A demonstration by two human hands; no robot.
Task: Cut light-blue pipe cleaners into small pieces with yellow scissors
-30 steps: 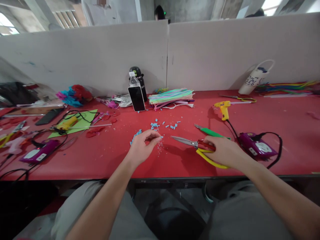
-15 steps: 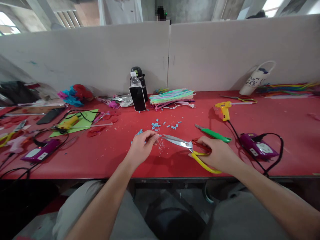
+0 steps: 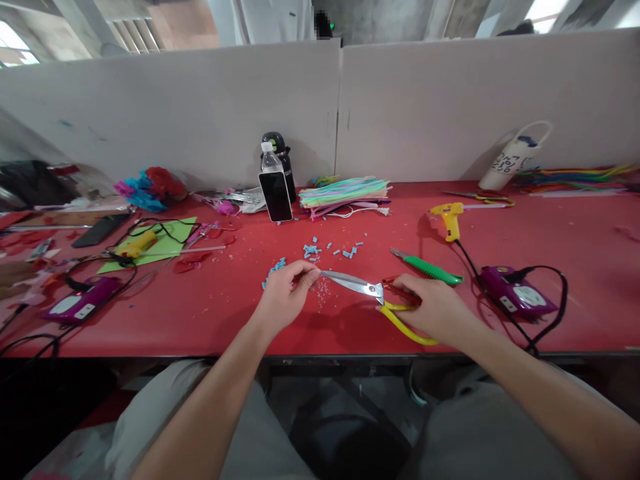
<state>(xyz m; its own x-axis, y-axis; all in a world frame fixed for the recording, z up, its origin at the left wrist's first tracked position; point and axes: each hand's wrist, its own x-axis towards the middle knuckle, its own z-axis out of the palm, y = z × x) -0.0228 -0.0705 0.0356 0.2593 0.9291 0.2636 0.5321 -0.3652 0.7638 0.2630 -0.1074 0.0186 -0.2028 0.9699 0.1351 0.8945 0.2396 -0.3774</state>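
My left hand (image 3: 287,290) is closed in a pinch above the red table, its fingertips at the tip of the scissors' blades. What sits in that pinch is mostly hidden; a bit of blue showed there a moment earlier. My right hand (image 3: 437,307) grips the scissors (image 3: 355,283) by their red and yellow handles, with the blades close together and pointing left. Small blue cut pieces (image 3: 312,250) lie scattered beyond my hands, and more blue pieces (image 3: 274,270) lie beside my left hand. Pale crumbs (image 3: 323,290) are strewn under the blades.
A green craft knife (image 3: 433,270) lies beyond my right hand. Further right are a yellow glue gun (image 3: 449,219) and a purple power box (image 3: 517,293) with a cable. A phone (image 3: 276,197) leans on bottles beside pipe cleaners (image 3: 345,193). Another person's hand (image 3: 17,277) shows at far left.
The scissors have moved slightly left, their tip now meeting my left fingertips, and their handles have drawn a little closer together. At far left, another person's hand has come into view.
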